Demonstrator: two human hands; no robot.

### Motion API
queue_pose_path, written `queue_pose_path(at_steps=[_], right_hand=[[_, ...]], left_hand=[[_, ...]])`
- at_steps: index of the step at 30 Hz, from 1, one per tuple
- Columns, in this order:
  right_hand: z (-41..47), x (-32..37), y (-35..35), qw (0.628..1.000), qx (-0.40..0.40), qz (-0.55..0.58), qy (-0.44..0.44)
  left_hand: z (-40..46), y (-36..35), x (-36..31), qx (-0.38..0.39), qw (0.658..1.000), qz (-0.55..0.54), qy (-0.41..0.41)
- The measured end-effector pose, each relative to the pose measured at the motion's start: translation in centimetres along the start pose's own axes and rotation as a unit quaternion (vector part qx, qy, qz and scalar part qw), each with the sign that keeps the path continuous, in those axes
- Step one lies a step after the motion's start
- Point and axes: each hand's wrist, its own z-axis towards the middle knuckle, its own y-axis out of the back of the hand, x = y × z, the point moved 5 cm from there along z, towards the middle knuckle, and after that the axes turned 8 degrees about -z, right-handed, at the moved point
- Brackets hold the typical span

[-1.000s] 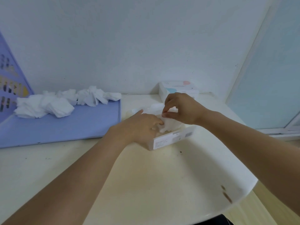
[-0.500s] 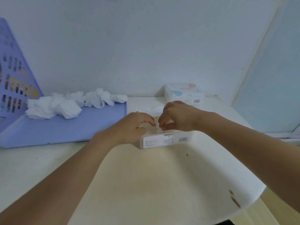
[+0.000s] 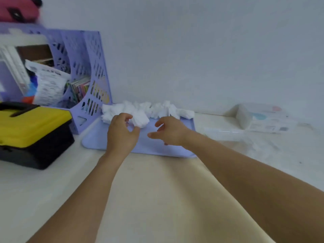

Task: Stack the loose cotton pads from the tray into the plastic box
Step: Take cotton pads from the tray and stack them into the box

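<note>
Cotton pads [image 3: 140, 120] just beyond left hand [image 3: 121, 135]

Pale cream table [image 3: 157, 199] against a white wall. On it: lilac tray [image 3: 152, 146] near the middle, purple file rack [image 3: 84, 71] at back left, yellow-lidded black case [image 3: 33, 135] at left, clear plastic box [image 3: 226, 133] and white packet [image 3: 263, 118] at right, both blurred.
</note>
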Motion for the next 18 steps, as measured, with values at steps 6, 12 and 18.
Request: queue_pose_path(at_steps=[6,12,18], right_hand=[[7.6,0.4,-3.4,0.983,-0.077,0.153,-0.066],[10.5,1.5,-4.9,0.970,-0.012,0.231,-0.075],[10.3,1.2,-4.9,0.972,0.054,0.220,-0.061]], left_hand=[[2.0,1.0,4.7,0.049,0.993,-0.031,0.102],[2.9,0.2,5.9,0.100,0.976,-0.101,0.166],[3.2,-0.3,6.2,0.138,0.954,-0.179,0.198]])
